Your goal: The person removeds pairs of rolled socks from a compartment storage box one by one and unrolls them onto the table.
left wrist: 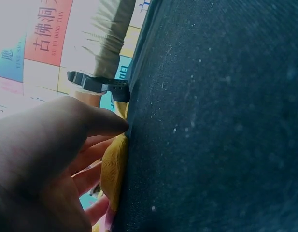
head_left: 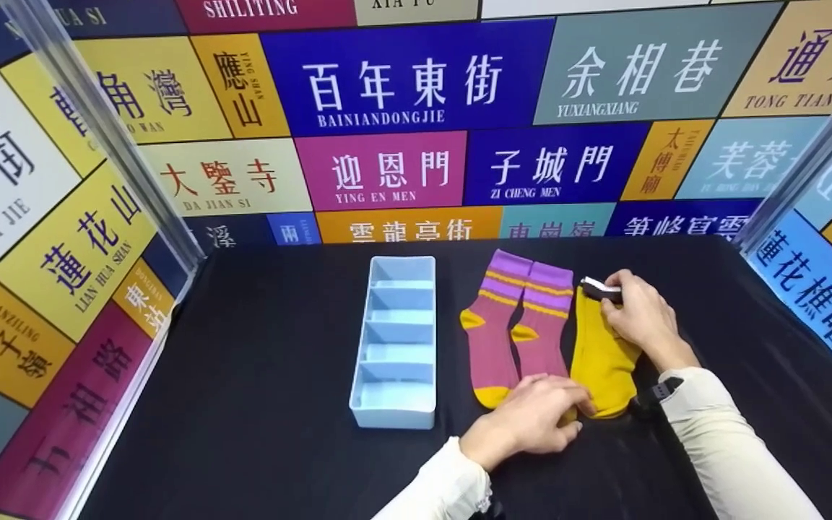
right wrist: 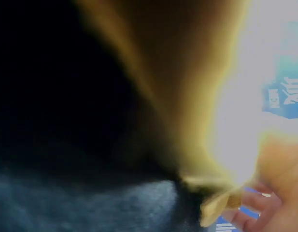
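Note:
A yellow sock [head_left: 600, 357] with a dark and white cuff [head_left: 599, 289] lies flat on the black cloth [head_left: 257, 375], right of two purple socks with yellow stripes [head_left: 492, 336] [head_left: 542, 325]. My right hand [head_left: 614, 300] pinches the yellow sock's cuff at its far end. Over the near toe ends lies my left hand [head_left: 568, 415], its fingers resting on the yellow sock's toe and the neighbouring purple toe. The left wrist view shows the left hand [left wrist: 105, 150] pressing yellow fabric [left wrist: 115, 169] against the cloth. In the right wrist view the yellow sock [right wrist: 187, 96] is a close blur.
A light blue organiser tray [head_left: 358, 393] with several compartments, nothing in them, stands left of the socks. Colourful sign panels wall in the table on three sides. Bare black cloth [head_left: 748, 347] stretches right of my right arm and left of the tray.

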{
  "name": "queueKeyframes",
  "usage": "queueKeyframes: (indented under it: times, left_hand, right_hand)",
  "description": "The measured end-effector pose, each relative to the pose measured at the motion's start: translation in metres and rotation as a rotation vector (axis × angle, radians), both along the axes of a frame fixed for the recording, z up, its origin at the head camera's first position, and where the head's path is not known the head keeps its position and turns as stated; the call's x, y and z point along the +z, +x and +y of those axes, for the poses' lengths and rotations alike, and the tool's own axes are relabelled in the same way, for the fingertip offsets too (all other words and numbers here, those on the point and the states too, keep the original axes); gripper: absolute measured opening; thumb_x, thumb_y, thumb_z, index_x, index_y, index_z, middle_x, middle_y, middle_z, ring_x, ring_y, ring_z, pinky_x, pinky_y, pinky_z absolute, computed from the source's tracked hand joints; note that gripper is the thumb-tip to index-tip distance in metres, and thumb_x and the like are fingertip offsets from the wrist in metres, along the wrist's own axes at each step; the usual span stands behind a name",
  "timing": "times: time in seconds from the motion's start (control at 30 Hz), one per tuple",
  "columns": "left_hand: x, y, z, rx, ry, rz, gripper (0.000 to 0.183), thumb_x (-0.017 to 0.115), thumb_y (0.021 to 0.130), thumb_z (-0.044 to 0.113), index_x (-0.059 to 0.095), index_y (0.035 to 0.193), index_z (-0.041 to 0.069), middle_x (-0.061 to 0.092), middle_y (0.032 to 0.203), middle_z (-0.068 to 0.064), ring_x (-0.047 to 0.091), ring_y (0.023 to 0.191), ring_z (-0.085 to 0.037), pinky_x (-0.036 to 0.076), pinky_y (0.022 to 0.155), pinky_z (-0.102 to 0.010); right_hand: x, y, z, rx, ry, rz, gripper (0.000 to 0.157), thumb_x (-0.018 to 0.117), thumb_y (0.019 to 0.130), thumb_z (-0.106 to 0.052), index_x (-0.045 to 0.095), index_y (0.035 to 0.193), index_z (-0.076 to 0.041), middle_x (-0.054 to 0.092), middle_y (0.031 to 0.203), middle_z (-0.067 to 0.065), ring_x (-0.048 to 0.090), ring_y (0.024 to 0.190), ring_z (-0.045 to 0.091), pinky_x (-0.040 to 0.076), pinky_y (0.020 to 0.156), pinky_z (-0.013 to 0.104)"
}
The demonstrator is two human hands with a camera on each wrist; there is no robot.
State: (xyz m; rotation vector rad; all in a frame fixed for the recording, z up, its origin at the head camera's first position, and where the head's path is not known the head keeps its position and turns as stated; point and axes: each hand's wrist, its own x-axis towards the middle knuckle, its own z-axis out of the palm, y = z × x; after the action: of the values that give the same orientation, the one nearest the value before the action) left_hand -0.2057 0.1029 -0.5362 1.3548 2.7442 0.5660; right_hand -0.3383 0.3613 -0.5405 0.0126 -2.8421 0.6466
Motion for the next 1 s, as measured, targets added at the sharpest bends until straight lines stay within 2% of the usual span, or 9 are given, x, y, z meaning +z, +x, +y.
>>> queueKeyframes:
  times: [0.13, 0.2, 0.4, 0.47, 0.63, 0.83, 1.0]
  left_hand:
    - [-0.001, 0.000, 0.000, -0.001, 0.006, 0.010, 0.026, 0.067, 0.092, 0.033, 0.067, 0.118, 0.035, 0.064, 0.122, 0.023, 0.055, 0.118, 0.002, 0.037, 0.114, -0.034]
    - [-0.001, 0.000, 0.000, -0.001, 0.007, 0.015, 0.026, 0.067, 0.092, 0.033, 0.067, 0.118, 0.035, 0.064, 0.123, 0.024, 0.055, 0.119, 0.003, 0.037, 0.114, -0.035]
    - [-0.002, -0.001, 0.000, -0.002, 0.013, 0.012, 0.025, 0.067, 0.092, 0.032, 0.067, 0.118, 0.034, 0.064, 0.123, 0.024, 0.055, 0.120, 0.002, 0.037, 0.114, -0.036]
    - [-0.002, -0.001, 0.000, -0.003, 0.016, 0.009, 0.025, 0.067, 0.092, 0.032, 0.068, 0.118, 0.034, 0.064, 0.123, 0.023, 0.055, 0.120, 0.002, 0.037, 0.114, -0.035]
    - [-0.001, 0.000, 0.000, -0.007, 0.016, 0.002, 0.026, 0.068, 0.092, 0.031, 0.068, 0.118, 0.033, 0.065, 0.122, 0.022, 0.055, 0.117, 0.001, 0.036, 0.113, -0.031]
    - [-0.002, -0.001, 0.000, -0.009, 0.015, 0.006, 0.026, 0.067, 0.093, 0.032, 0.067, 0.118, 0.033, 0.064, 0.123, 0.022, 0.055, 0.118, 0.002, 0.037, 0.113, -0.031]
    - [-0.003, -0.002, -0.001, -0.014, 0.018, 0.006, 0.025, 0.066, 0.093, 0.031, 0.067, 0.118, 0.033, 0.064, 0.124, 0.022, 0.055, 0.119, 0.002, 0.037, 0.113, -0.032]
  right_hand:
    - [0.001, 0.000, 0.002, -0.065, -0.034, 0.016, 0.042, 0.065, 0.095, -0.023, 0.049, 0.130, -0.007, 0.062, 0.114, 0.025, 0.060, 0.095, 0.050, 0.045, 0.072, 0.063]
    - [0.001, 0.001, 0.004, -0.108, -0.050, 0.015, 0.042, 0.066, 0.095, -0.026, 0.048, 0.127, -0.006, 0.061, 0.112, 0.025, 0.060, 0.095, 0.050, 0.045, 0.071, 0.063]
    - [-0.003, 0.002, 0.009, -0.169, -0.031, 0.002, 0.030, 0.068, 0.094, -0.038, 0.063, 0.096, -0.009, 0.056, 0.099, 0.016, 0.055, 0.087, 0.039, 0.045, 0.065, 0.053]
    - [-0.004, 0.003, 0.010, -0.168, -0.030, 0.006, 0.027, 0.067, 0.094, -0.039, 0.067, 0.092, -0.013, 0.056, 0.099, 0.014, 0.054, 0.087, 0.036, 0.045, 0.066, 0.052]
    - [-0.006, 0.001, 0.012, -0.135, -0.046, 0.015, 0.022, 0.063, 0.097, -0.034, 0.072, 0.107, -0.016, 0.057, 0.112, 0.014, 0.054, 0.097, 0.038, 0.047, 0.075, 0.059]
    - [-0.009, -0.004, 0.011, -0.049, -0.030, 0.007, 0.038, 0.055, 0.098, -0.021, 0.063, 0.134, -0.010, 0.053, 0.129, 0.025, 0.047, 0.117, 0.046, 0.041, 0.090, 0.069]
    - [-0.010, -0.005, 0.013, 0.023, -0.033, 0.023, 0.046, 0.053, 0.097, -0.011, 0.055, 0.142, -0.003, 0.048, 0.132, 0.035, 0.040, 0.120, 0.053, 0.034, 0.099, 0.068]
